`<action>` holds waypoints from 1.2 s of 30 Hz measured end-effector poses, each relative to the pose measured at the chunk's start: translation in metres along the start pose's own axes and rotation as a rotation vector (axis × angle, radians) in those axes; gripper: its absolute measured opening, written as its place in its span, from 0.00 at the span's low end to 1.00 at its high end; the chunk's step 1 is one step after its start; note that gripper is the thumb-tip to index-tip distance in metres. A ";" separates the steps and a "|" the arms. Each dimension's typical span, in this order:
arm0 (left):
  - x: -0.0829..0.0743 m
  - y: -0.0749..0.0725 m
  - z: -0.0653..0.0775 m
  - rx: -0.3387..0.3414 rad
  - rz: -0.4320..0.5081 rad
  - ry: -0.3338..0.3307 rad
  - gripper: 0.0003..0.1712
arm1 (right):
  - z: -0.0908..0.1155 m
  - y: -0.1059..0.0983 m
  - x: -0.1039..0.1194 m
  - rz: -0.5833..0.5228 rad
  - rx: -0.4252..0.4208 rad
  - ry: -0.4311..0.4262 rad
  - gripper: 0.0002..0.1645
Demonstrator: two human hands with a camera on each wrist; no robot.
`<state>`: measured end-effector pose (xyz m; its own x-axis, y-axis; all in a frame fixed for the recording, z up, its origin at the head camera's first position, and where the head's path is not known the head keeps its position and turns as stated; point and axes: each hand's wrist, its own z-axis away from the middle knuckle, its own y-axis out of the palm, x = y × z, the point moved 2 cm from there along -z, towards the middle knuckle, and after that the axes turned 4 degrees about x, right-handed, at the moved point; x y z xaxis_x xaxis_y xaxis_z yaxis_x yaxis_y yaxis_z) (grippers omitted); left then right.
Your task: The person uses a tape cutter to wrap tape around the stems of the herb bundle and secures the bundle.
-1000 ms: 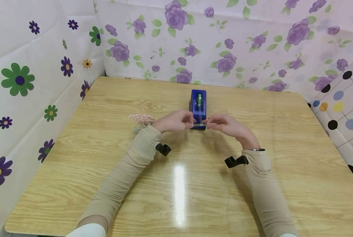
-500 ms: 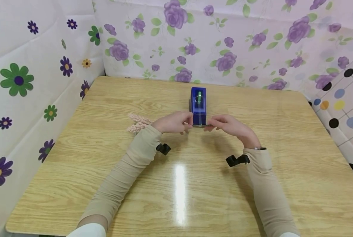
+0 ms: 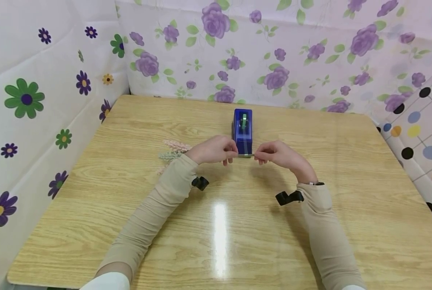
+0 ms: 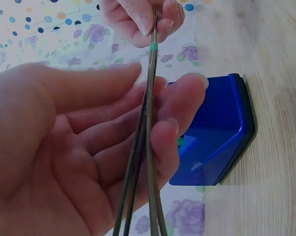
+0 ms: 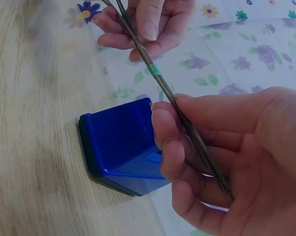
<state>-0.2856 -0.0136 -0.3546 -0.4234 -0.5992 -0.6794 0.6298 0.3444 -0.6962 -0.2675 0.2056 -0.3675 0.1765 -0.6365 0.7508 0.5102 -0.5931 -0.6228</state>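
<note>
A bundle of artificial flowers spans both hands: pink and pale green flower heads point(image 3: 174, 151) stick out beyond my left wrist in the head view. Its thin brown-green stems point(image 5: 192, 132) carry a band of green tape point(image 5: 154, 70) between the hands. My left hand point(image 3: 216, 150) holds the stems on its curled fingers with the thumb alongside. Opposite it, my right hand point(image 3: 279, 155) pinches the stem ends between thumb and fingers. Just behind the stems stands a blue tape dispenser point(image 3: 243, 139) with a green roll point(image 3: 244, 120) in its top.
The wooden table point(image 3: 129, 121) stretches out on all sides of the hands. Floral cloth point(image 3: 252, 48) hangs at its back edge, with patterned cloth at left and right too. Small black camera mounts point(image 3: 289, 197) sit on the wrists.
The flower heads have turned, showing pink and green, then pink alone, then green between pink. The fingers have shifted on the stems, and the right hand sits slightly farther right than at first.
</note>
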 end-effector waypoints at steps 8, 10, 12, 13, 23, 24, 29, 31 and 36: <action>-0.001 -0.001 0.000 -0.100 -0.041 -0.030 0.10 | 0.000 0.001 0.000 0.002 -0.043 0.003 0.15; -0.002 0.000 0.000 -0.131 -0.061 -0.035 0.09 | 0.001 0.000 0.001 0.008 -0.047 0.002 0.14; -0.003 0.000 0.000 -0.164 -0.081 -0.039 0.07 | 0.001 0.000 0.001 0.018 -0.051 0.008 0.14; -0.003 0.000 0.000 -0.182 -0.087 -0.040 0.06 | 0.001 0.000 0.001 0.024 -0.053 0.011 0.14; -0.005 0.004 -0.002 -0.279 -0.058 -0.075 0.02 | -0.001 0.000 -0.001 0.043 -0.092 0.056 0.09; -0.005 0.005 -0.002 -0.286 -0.054 -0.078 0.03 | -0.001 0.000 -0.001 0.045 -0.095 0.052 0.09; -0.005 0.008 -0.004 -0.305 -0.054 -0.078 0.03 | -0.002 0.000 -0.002 0.034 -0.096 0.053 0.09; -0.005 0.009 -0.005 -0.309 -0.064 -0.078 0.04 | -0.002 -0.001 -0.003 0.013 -0.084 0.057 0.12; -0.007 0.010 -0.006 -0.319 -0.073 -0.077 0.13 | 0.000 -0.004 -0.005 -0.002 -0.078 0.052 0.21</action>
<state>-0.2805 -0.0015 -0.3582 -0.4013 -0.6794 -0.6143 0.3592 0.5002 -0.7879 -0.2706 0.2115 -0.3687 0.1303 -0.6593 0.7405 0.4432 -0.6294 -0.6383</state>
